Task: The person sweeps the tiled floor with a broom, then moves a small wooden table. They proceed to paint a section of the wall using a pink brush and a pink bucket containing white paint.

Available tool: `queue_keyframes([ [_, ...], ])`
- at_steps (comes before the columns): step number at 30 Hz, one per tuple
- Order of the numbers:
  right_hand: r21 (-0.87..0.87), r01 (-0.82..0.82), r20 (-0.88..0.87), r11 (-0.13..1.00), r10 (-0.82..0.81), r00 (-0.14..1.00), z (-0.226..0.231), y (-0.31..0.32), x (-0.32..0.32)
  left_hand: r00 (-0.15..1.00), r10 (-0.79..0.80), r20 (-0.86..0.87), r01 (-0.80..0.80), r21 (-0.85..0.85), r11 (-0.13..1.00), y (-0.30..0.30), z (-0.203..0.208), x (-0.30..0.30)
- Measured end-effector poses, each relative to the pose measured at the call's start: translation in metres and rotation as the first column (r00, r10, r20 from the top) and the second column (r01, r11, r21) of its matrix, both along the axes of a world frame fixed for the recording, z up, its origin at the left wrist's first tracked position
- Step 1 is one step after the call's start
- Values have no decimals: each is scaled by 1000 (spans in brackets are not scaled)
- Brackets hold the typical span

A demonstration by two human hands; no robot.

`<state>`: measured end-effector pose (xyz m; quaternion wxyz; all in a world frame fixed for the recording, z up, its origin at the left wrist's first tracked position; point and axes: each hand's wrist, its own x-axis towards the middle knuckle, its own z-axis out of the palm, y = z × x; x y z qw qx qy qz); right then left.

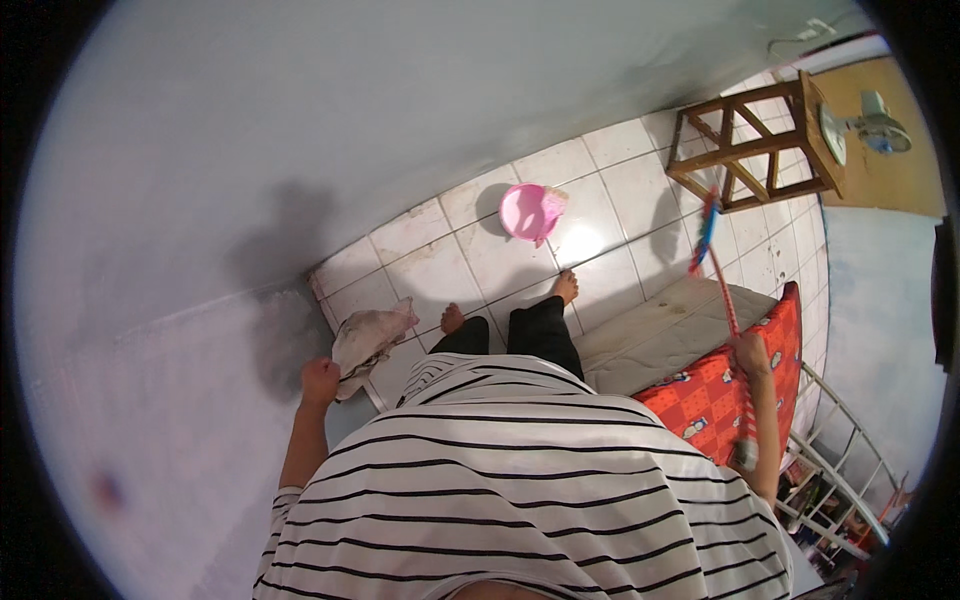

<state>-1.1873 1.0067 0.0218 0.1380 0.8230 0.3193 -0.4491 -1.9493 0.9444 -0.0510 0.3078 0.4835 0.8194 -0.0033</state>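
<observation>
Gripping the striped stick (723, 292) it is, with the right hand (752, 355) clamped around its shaft — the butt end running back along the forearm, the far end reaching out ahead and a touch to the left. So the long axis points away from the body, past the folded red mattress (760, 355), and its blue-and-red head (706, 235) shows against the tiled floor (610, 240), just short of the wooden stand's (720, 158) nearest leg. Whether that head touches the tiles cannot be told from this angle.

Over on the other side, the left hand (320, 380) is closed in a fist on the near end of a pale crumpled bundle (372, 337), cloth or bag, hard to say which. The bundle slants forward and inward from it, well apart from the stick.

Between the two — the pink basin (522, 212), set toward the floor's wall-side edge, left of the stick's head and ahead of both feet. Neither hand is clearly nearer to it.
</observation>
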Motion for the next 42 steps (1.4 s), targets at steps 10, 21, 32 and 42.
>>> queue_keyframes([
  [10, 173, -811, -357, 560, 802, 478, 87, -39, -269, 982, -181, -57, 180, -14, 984, -63, -58, -95],
  [21, 411, -882, -541, 232, 840, -31, -150, 26, -547, 965, -260, -8, 256, -157, 954, -142, -59, -120],
  [32, 40, -597, -356, 801, 569, 741, -145, -48, -119, 814, -569, -115, 493, -380, 783, -167, -49, -110],
  [42, 220, 471, -201, 855, -432, 879, -21, -27, -145, 941, -338, 11, 327, -290, 900, -68, -87, -107],
])
